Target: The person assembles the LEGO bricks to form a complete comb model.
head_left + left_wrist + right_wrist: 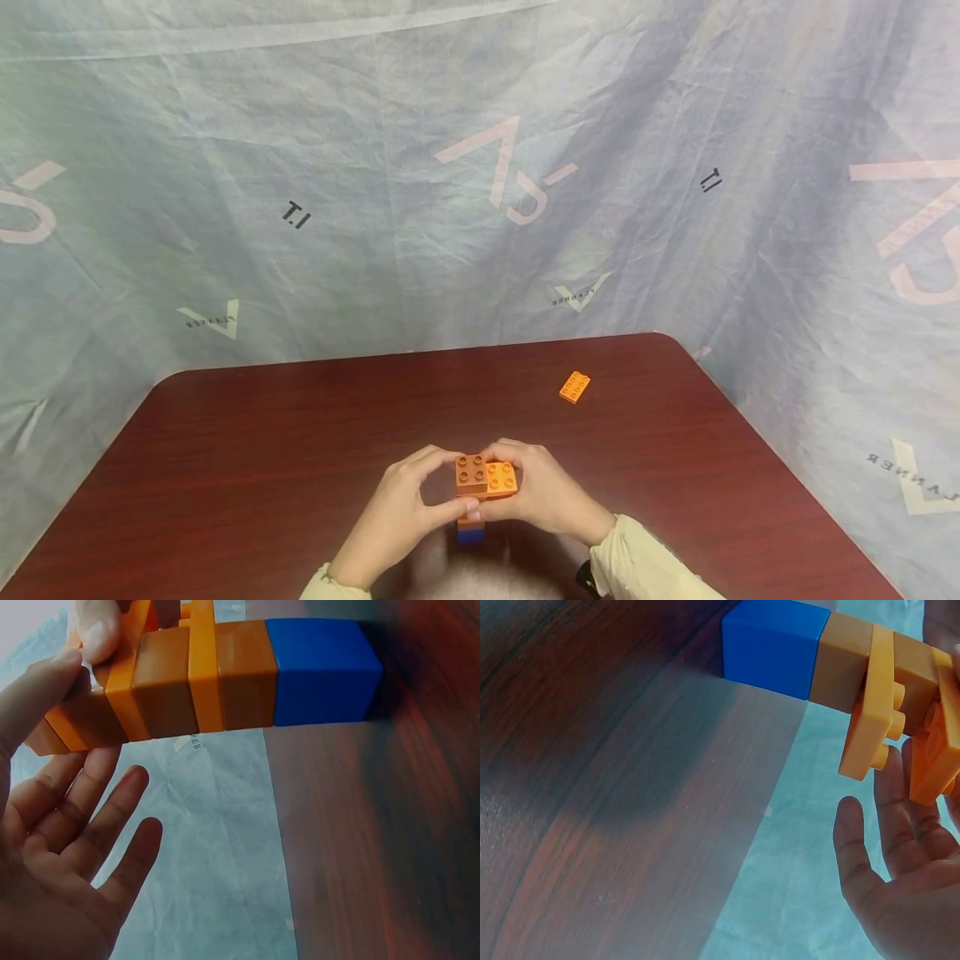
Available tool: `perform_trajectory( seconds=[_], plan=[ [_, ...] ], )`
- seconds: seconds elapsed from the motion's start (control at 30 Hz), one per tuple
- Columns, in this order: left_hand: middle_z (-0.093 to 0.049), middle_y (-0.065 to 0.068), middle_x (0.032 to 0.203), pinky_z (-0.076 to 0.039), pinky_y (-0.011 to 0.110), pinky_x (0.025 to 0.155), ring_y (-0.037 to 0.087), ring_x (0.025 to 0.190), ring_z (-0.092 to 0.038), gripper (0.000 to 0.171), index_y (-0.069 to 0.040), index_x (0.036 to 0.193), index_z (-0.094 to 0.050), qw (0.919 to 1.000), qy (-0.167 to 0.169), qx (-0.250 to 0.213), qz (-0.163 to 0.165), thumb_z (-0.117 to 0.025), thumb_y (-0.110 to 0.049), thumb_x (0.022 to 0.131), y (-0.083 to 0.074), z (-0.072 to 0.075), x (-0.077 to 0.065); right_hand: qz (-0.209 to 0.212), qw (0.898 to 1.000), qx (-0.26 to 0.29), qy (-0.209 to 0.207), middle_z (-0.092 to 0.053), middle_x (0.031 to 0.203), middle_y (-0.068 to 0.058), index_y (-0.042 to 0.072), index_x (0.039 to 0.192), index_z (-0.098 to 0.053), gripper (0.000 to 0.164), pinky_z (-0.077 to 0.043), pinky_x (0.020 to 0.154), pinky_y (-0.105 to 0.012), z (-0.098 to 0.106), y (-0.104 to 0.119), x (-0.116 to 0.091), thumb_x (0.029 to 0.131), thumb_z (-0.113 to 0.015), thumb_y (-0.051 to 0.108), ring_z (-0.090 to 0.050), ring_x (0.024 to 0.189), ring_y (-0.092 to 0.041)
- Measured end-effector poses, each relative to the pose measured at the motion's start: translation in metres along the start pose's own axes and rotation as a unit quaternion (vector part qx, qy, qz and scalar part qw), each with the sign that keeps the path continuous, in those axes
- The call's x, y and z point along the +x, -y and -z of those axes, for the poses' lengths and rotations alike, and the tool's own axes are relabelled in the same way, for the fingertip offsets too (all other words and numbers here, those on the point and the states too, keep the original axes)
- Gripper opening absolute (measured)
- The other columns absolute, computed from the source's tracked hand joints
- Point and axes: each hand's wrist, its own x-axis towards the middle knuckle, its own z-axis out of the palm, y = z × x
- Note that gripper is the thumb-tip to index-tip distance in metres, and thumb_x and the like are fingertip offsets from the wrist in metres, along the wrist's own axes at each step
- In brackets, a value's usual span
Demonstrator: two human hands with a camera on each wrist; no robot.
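Note:
A tower of toy building bricks [471,475] stands upright between the two hands, a brown brick with round studs on top. The left wrist view shows its layers: a blue brick [326,671] at the base, then brown bricks [247,675] alternating with thin orange plates [202,667]. Those plates jut out to one side. My left hand [405,500] pinches the upper tower between thumb and fingers, its other fingers spread below. From the opposite side my right hand [551,492] grips the top orange plate [502,479], which sticks out right beside the top brown brick. Both thumbs meet at the tower's near face.
Another orange plate [575,387] with studs lies toward the back right of the dark red wooden table [300,433]. Hanging printed cloth [375,208] surrounds the table behind and at both sides.

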Motion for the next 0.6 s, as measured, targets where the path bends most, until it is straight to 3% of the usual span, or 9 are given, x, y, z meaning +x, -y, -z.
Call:
perform_trajectory(
  seconds=[0.23, 0.6],
  plan=[
    [-0.069, -0.014, 0.107, -0.054, 0.045, 0.092, 0.014, 0.103, -0.067, 0.038, -0.015, 0.111, -0.073, 0.9999, 0.004, 0.008, -0.006, -0.085, -0.035, 0.082, 0.0011, 0.0004, 0.0009, -0.003, 1.000, 0.004, 0.002, -0.065, 0.093, 0.011, 0.020, 0.105, -0.071, 0.038, -0.051, 0.067, -0.025, 0.0008, 0.0011, -0.0001, 0.076, -0.092, 0.031, -0.057, 0.078, -0.005],
    [-0.069, -0.010, 0.110, -0.053, 0.052, 0.092, 0.021, 0.106, -0.067, 0.041, -0.013, 0.111, -0.073, 0.9996, 0.018, 0.018, 0.013, -0.082, -0.043, 0.084, 0.0021, 0.0021, 0.0004, -0.004, 1.000, -0.005, -0.006, -0.069, 0.105, 0.011, 0.021, 0.113, -0.072, 0.042, -0.054, 0.087, -0.037, 0.0092, -0.0002, -0.0073, 0.078, -0.089, 0.038, -0.064, 0.096, -0.008]
  ],
)
